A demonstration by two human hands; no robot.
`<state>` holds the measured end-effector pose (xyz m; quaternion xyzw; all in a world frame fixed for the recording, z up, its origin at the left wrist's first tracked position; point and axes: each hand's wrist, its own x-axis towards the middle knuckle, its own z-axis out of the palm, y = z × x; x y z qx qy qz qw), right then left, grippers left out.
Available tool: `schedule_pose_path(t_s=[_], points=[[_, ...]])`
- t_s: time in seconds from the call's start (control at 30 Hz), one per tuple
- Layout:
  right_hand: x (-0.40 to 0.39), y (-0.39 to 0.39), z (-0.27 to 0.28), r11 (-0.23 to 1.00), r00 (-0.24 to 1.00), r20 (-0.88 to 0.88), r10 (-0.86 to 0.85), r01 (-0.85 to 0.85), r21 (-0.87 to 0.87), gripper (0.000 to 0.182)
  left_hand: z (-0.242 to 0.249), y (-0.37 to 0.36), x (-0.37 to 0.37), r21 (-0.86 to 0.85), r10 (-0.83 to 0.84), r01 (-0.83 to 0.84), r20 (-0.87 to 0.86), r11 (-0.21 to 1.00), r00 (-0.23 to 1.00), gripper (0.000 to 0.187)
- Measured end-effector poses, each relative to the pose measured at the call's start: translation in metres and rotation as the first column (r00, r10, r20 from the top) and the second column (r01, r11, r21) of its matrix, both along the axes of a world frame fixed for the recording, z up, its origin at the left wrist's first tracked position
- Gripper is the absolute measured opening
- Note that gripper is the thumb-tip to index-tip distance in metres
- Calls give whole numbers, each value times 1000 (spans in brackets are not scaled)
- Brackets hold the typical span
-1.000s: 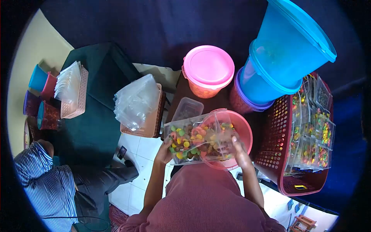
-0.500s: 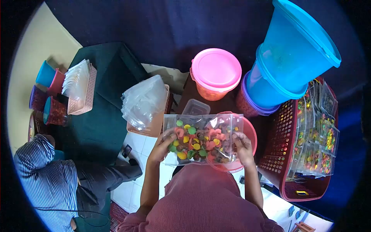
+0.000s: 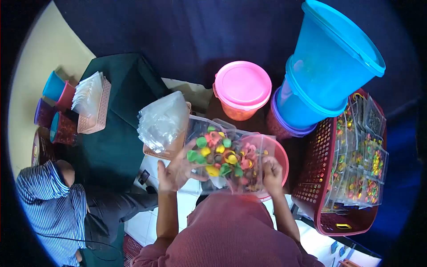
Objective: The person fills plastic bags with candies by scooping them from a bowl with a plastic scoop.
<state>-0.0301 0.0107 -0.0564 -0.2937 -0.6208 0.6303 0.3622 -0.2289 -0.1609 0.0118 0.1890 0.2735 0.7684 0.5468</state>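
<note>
A clear plastic bag (image 3: 221, 156) of green, yellow, red and brown pieces hangs tilted in front of my chest. My right hand (image 3: 272, 173) pinches its right edge, fingers closed. My left hand (image 3: 172, 174) is at the bag's left end, fingers stretched out behind the clear plastic and thumb apart. What the small colourful pieces are, I cannot make out. Partly hidden behind the bag is a pink tub (image 3: 281, 156).
A pink-lidded bucket (image 3: 243, 86) and stacked blue buckets (image 3: 331, 58) stand ahead. At right, a maroon basket (image 3: 313, 178) holds several filled bags (image 3: 362, 173). Empty bags (image 3: 163, 120) lie in a tray at left. A person in a striped top (image 3: 53, 213) sits at far left.
My left hand has loosened from the bag's left edge and spread its fingers. The bag has tilted, its left end higher, and its pieces have shifted. My right hand keeps hold.
</note>
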Motion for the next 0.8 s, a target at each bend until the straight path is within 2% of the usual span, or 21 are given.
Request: schedule_pose_path(t_s=[0.03,0.07,0.2,0.27,0.33,0.4,0.47,0.53,0.57,0.6,0.7,0.8], points=[[-2,-7,1,986,998,-55,19,-28,-167,15,14,0,3,32,24,-17,-241,999,970,95],[-2,-11,3,943,993,-111,24,-60,-326,15,24,1,5,66,50,-22,-467,998,883,94],[-7,-16,18,902,983,-182,-17,-64,-427,16,45,19,21,157,119,-50,-471,986,874,95],[-6,-11,30,912,973,-210,-92,-2,-410,16,47,22,28,53,146,-136,-427,989,893,94],[-3,-3,29,935,976,-208,-70,-8,-354,16,45,20,31,9,161,-173,-416,985,895,93],[1,6,39,966,975,-183,-123,75,-249,16,42,17,31,-28,146,-160,-272,987,951,95],[10,12,46,978,991,-115,-69,44,-205,16,38,11,31,-53,125,-145,-276,988,953,95],[13,20,38,971,969,-214,-124,74,-226,16,38,8,35,-150,153,-209,-318,966,936,95],[11,18,39,977,980,-140,-140,114,-181,17,33,5,34,-104,158,-199,-314,974,936,94],[13,18,34,958,988,-155,-20,-25,-285,14,32,4,36,-103,160,-201,-312,974,936,94],[-3,2,21,903,964,-229,-136,25,-429,13,35,6,39,-37,204,-242,-426,970,881,99],[-8,-12,12,867,967,-254,-5,-123,-484,12,36,8,35,-19,234,-270,-445,963,865,104]])
